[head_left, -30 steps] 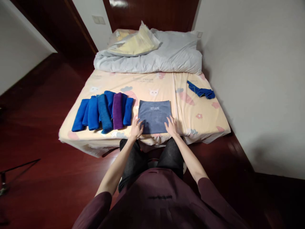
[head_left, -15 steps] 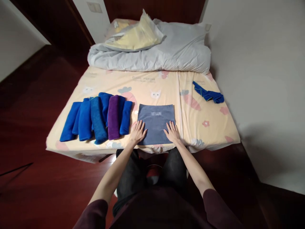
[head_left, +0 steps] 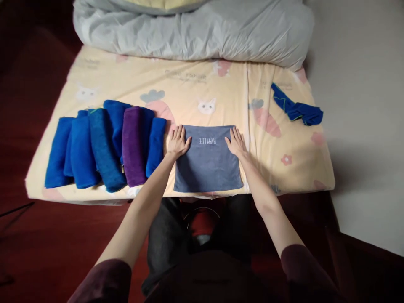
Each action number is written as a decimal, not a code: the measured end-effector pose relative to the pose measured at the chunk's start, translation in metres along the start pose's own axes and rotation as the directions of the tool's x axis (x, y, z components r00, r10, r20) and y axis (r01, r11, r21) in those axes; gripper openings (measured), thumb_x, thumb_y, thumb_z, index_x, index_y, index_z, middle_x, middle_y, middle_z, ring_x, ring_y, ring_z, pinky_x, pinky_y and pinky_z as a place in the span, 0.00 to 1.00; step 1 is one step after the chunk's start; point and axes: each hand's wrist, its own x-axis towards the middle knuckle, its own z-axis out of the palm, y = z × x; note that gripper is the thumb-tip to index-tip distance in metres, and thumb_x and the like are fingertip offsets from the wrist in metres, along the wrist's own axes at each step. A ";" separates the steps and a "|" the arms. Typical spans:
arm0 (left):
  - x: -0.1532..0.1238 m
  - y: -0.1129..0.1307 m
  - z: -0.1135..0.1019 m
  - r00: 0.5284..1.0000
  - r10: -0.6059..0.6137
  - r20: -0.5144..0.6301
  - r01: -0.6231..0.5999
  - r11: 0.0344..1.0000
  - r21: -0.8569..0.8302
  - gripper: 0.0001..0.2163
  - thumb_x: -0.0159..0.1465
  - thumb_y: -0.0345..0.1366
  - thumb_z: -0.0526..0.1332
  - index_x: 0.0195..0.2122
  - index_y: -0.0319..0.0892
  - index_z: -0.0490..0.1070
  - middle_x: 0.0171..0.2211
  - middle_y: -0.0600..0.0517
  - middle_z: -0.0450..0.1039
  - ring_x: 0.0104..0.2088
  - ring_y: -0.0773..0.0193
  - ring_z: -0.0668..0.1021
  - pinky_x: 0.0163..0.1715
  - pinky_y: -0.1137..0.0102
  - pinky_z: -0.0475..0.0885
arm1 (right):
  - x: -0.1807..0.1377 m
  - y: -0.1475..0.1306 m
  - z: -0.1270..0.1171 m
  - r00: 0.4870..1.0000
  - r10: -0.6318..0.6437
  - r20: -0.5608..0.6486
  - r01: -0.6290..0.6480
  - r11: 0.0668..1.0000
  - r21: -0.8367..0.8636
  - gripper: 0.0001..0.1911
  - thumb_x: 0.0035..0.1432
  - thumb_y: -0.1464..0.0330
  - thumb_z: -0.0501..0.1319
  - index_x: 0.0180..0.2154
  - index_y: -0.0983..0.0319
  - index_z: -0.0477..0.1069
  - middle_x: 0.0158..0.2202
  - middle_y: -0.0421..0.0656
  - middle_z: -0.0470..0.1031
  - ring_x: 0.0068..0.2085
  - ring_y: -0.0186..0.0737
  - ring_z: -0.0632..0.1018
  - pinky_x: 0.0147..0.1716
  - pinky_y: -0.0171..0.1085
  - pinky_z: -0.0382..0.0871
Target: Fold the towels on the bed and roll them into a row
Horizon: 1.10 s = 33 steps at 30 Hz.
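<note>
A grey towel [head_left: 206, 168] with "HAPPY LIFE" in white letters, upside down to me, lies flat near the bed's front edge. My left hand [head_left: 179, 143] rests on its far left corner, fingers stretched out. On the far right corner lies my right hand [head_left: 236, 142], also flat with its fingers extended. Neither hand grips anything. Just left of my left hand are several rolled or folded towels: blue ones [head_left: 82, 151], a teal one [head_left: 105, 149] and a purple one [head_left: 132, 145].
The bed [head_left: 189, 97] has a cream sheet printed with carrots and cats. A crumpled blue cloth [head_left: 298, 107] with green edging lies at the right. Along the back is a bunched grey-white quilt [head_left: 202, 31], with part of something yellow [head_left: 160, 4] on it. A wall [head_left: 362, 126] stands on the right.
Both hands have slid away from me along the towel's sides, from about its middle to its far corners. The view has tilted down and come closer to the bed.
</note>
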 end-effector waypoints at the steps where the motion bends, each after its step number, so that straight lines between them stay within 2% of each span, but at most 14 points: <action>1: 0.006 -0.003 0.001 1.000 -0.001 -0.005 0.001 1.000 -0.002 0.38 0.74 0.55 0.41 0.74 0.29 0.50 0.76 0.36 0.46 0.76 0.46 0.49 0.74 0.48 0.41 | 0.008 0.004 0.002 1.000 -0.002 -0.003 0.002 1.000 0.002 0.38 0.75 0.51 0.42 0.75 0.66 0.46 0.78 0.51 0.43 0.77 0.51 0.45 0.75 0.58 0.38; 6: 0.024 -0.016 0.005 1.000 -0.004 -0.008 0.004 1.000 -0.009 0.39 0.74 0.57 0.40 0.75 0.29 0.49 0.76 0.37 0.47 0.76 0.48 0.47 0.75 0.50 0.37 | 0.034 0.017 0.012 1.000 0.014 -0.009 -0.014 1.000 0.004 0.38 0.76 0.51 0.40 0.76 0.65 0.44 0.78 0.51 0.43 0.77 0.52 0.45 0.74 0.62 0.37; 10: 0.011 -0.006 0.002 0.999 -0.005 -0.033 0.004 0.999 -0.033 0.39 0.74 0.56 0.42 0.75 0.28 0.47 0.77 0.38 0.42 0.77 0.47 0.42 0.75 0.49 0.33 | 0.020 0.012 0.014 0.998 -0.006 -0.059 0.008 0.999 0.041 0.37 0.76 0.52 0.39 0.76 0.64 0.43 0.78 0.50 0.42 0.77 0.52 0.44 0.74 0.64 0.35; 13: -0.028 0.010 -0.001 0.999 0.026 -0.040 -0.028 0.997 -0.067 0.37 0.74 0.52 0.44 0.75 0.29 0.46 0.77 0.39 0.39 0.77 0.48 0.41 0.75 0.49 0.33 | -0.015 0.002 0.015 0.995 -0.014 -0.104 0.020 0.998 0.056 0.36 0.76 0.54 0.40 0.76 0.65 0.44 0.78 0.50 0.41 0.78 0.51 0.42 0.74 0.63 0.34; 16: -0.088 0.026 0.000 0.999 0.043 -0.026 -0.046 0.994 -0.096 0.35 0.74 0.49 0.45 0.76 0.31 0.46 0.77 0.41 0.39 0.77 0.49 0.43 0.76 0.51 0.36 | -0.063 -0.010 0.016 0.992 -0.032 -0.123 0.041 0.997 0.072 0.34 0.76 0.56 0.41 0.76 0.64 0.46 0.78 0.49 0.42 0.78 0.50 0.43 0.75 0.60 0.35; 19: -0.149 0.038 0.004 0.998 0.003 -0.066 -0.011 0.994 -0.108 0.32 0.75 0.46 0.44 0.76 0.34 0.47 0.77 0.42 0.41 0.77 0.51 0.46 0.76 0.50 0.39 | -0.113 -0.019 0.015 0.991 -0.064 -0.121 0.074 0.994 0.082 0.34 0.76 0.57 0.42 0.75 0.64 0.48 0.78 0.49 0.42 0.78 0.49 0.43 0.75 0.58 0.36; 22: -0.197 0.042 0.007 0.997 0.011 -0.078 -0.020 0.994 -0.112 0.31 0.75 0.45 0.44 0.76 0.35 0.48 0.76 0.41 0.43 0.76 0.52 0.46 0.75 0.49 0.42 | -0.159 -0.025 0.012 0.990 -0.080 -0.113 0.089 0.993 0.075 0.33 0.76 0.57 0.43 0.75 0.64 0.48 0.78 0.48 0.43 0.78 0.48 0.44 0.76 0.56 0.37; 28: -0.264 0.033 0.009 0.991 0.124 -0.060 -0.129 0.987 -0.092 0.31 0.75 0.44 0.47 0.76 0.35 0.48 0.76 0.39 0.45 0.76 0.52 0.50 0.75 0.49 0.47 | -0.242 -0.026 0.020 0.981 -0.131 -0.145 0.136 0.990 0.022 0.33 0.75 0.58 0.44 0.75 0.66 0.51 0.76 0.50 0.48 0.77 0.49 0.48 0.75 0.55 0.43; 33: -0.298 0.015 0.009 0.983 0.174 -0.052 -0.179 0.979 -0.100 0.30 0.72 0.37 0.50 0.75 0.37 0.51 0.75 0.39 0.49 0.76 0.52 0.51 0.74 0.48 0.53 | -0.283 -0.013 0.023 0.966 -0.201 -0.162 0.199 0.980 -0.029 0.33 0.74 0.60 0.50 0.73 0.66 0.54 0.75 0.51 0.52 0.76 0.49 0.53 0.74 0.55 0.48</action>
